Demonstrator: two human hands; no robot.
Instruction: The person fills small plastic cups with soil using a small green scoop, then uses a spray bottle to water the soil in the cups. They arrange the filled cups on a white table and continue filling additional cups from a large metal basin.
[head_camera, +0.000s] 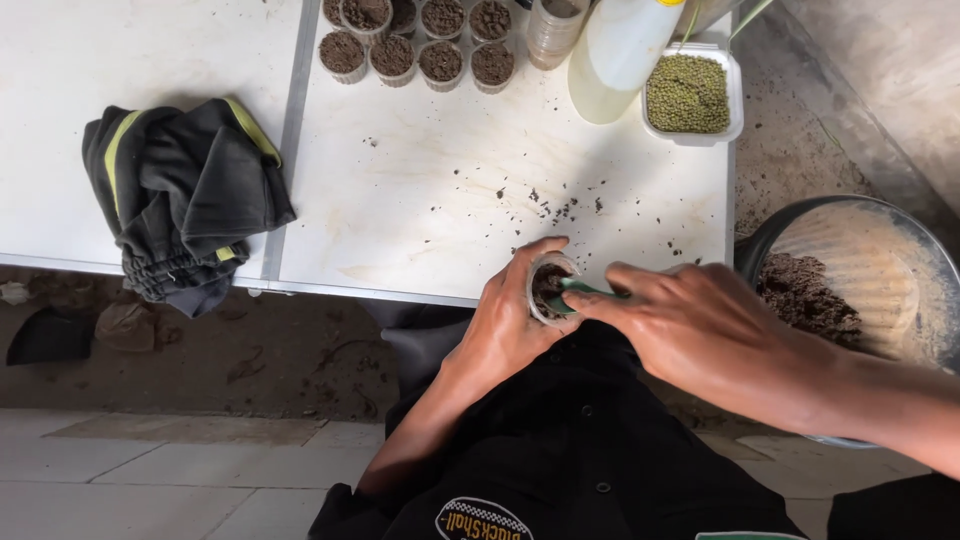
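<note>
A small clear plastic cup (549, 290) is gripped in the left hand (510, 325), fingers wrapped round its wall, held just off the near edge of the white table (420, 200) and over the lap, tilted toward the right hand so its mouth is open to it. Dark soil is seen inside the cup.

The right hand (700, 330) is closed in a pinch on a small green scoop (585, 292), its tip pushed into the cup mouth. Whether it is a spoon or just a strip of plastic cannot be told, since most of it is hidden by the fingers.

The metal basin of soil (850, 290) is set low at the right, just beside the right arm, so soil is within short reach. Crumbs of spilled soil (560, 205) are scattered on the table right above the cup.

Filled soil cups (420, 45) are grouped in rows at the far edge, out of the working zone. A tray of green beans (688, 95), a white squeeze bottle (620, 50) and a stack of empty clear cups (555, 30) are parked next to them. A folded dark jacket with yellow trim (180, 195) is left well apart on the left.
</note>
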